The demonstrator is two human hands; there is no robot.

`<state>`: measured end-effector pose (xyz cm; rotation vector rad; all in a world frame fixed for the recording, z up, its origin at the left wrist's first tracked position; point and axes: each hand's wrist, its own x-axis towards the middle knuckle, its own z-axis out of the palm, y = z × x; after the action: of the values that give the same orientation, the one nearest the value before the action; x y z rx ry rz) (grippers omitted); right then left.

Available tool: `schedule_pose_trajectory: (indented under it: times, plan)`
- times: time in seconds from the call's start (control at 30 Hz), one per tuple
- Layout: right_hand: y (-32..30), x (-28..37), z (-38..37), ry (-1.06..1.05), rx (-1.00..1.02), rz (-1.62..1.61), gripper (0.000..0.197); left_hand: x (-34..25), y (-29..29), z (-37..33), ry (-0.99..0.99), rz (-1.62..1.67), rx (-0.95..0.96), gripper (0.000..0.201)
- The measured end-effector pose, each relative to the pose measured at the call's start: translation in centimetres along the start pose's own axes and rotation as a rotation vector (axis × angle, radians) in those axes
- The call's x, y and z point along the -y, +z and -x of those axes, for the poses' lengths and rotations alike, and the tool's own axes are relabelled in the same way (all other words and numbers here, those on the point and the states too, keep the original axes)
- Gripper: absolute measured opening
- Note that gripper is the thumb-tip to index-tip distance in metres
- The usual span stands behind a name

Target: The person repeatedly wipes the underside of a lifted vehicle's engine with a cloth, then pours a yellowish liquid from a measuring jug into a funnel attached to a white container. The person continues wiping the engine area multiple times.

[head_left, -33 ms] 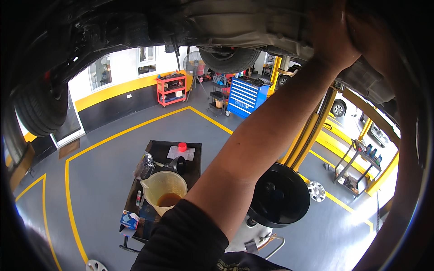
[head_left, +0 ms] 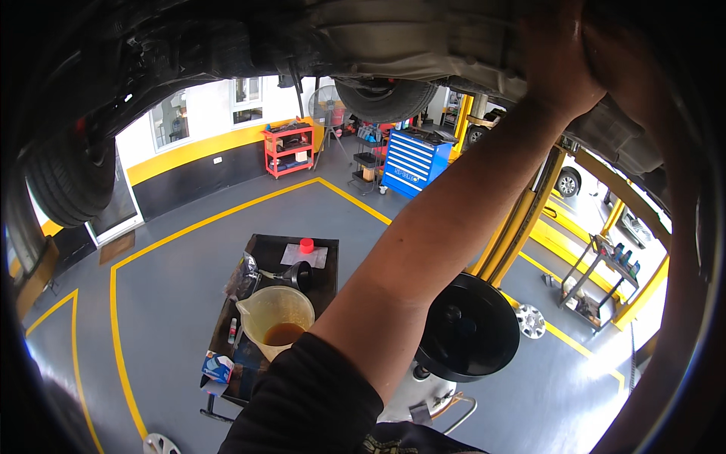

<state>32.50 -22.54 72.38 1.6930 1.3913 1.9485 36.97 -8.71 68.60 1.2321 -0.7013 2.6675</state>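
Observation:
Both my arms reach up beneath a raised car, whose dark underside point(head_left: 393, 38) fills the top of the view. My left hand point(head_left: 558, 72) is up at the underbody on the right, its bare forearm crossing the picture. Close beside it is my right hand point(head_left: 624, 72), in deep shadow. The fingers of both are hidden, and whatever they touch cannot be made out. Below my left arm stands a round black drain pan point(head_left: 469, 333). A translucent jug point(head_left: 255, 321) with brown liquid sits on a dark cart point(head_left: 265, 248).
The cart also carries a black funnel point(head_left: 302, 275), a red cap point(head_left: 306, 245) and a blue-and-white box point(head_left: 217, 367). Yellow lift posts point(head_left: 522, 219) rise at right. A blue tool chest point(head_left: 412, 163) and red trolley point(head_left: 289, 149) stand farther back. A wheel cover point(head_left: 531, 321) lies beyond the pan.

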Motion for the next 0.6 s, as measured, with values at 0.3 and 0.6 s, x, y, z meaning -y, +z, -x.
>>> schedule_pose_trajectory:
  times: [0.3,0.6]
  plan:
    - [0.8,0.2,1.6,0.168,-0.190,-0.110,0.021,0.1,-1.3,-0.5,0.027,0.020,0.157,0.050]
    - [-0.6,-4.8,1.6,-0.124,-0.146,-0.045,0.024,1.1,2.3,1.3,-0.108,-0.049,0.153,0.048]
